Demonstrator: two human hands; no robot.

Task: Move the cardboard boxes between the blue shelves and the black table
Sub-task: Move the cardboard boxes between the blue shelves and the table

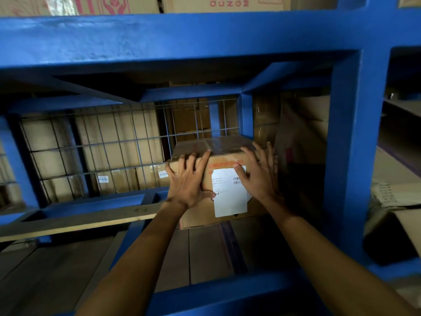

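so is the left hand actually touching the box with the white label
Touching. The head view shows the left hand spread flat on the front face of the cardboard box, fingertips reaching its top edge.

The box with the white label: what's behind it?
Behind the box a wire grid shows, with more cartons beyond it. Whatever sits directly behind the box is hidden by it and both hands.
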